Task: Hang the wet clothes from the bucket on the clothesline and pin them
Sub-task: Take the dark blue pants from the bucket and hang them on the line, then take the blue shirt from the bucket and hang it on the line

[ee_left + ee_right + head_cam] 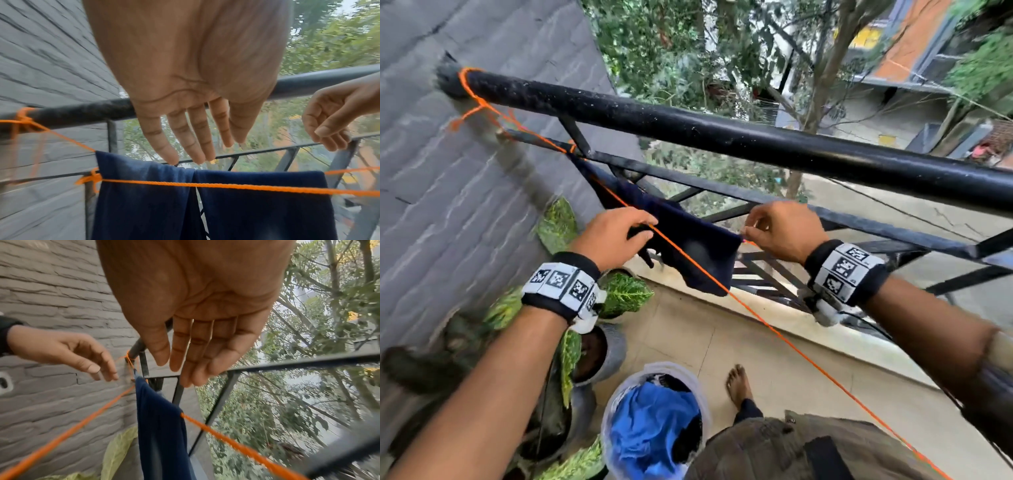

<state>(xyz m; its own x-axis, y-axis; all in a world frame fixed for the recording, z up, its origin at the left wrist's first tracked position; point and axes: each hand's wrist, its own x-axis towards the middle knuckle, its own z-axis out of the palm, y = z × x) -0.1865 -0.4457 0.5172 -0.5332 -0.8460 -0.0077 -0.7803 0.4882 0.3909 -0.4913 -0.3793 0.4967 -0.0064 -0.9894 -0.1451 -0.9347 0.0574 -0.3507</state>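
Observation:
A navy cloth (695, 253) hangs draped over the farther strand of an orange clothesline (791, 346) tied to the black railing. A nearer strand (246, 186) crosses in front of the cloth (246, 211). My left hand (647, 228) hovers at the cloth's top fold near its left part, its fingers (193, 146) straight and holding nothing. At the cloth's right corner my right hand (748, 229) is also empty, with relaxed fingers (185, 363) above the line (226, 438). No clothespin shows. On the floor below, a translucent bucket (616, 404) holds blue and dark clothes (650, 428).
The thick black railing bar (756, 140) runs across just beyond the line. A grey stone wall (465, 171) stands on the left. Potted leafy plants (619, 294) sit under my left arm. My bare foot (738, 383) is beside the bucket on the tiled floor.

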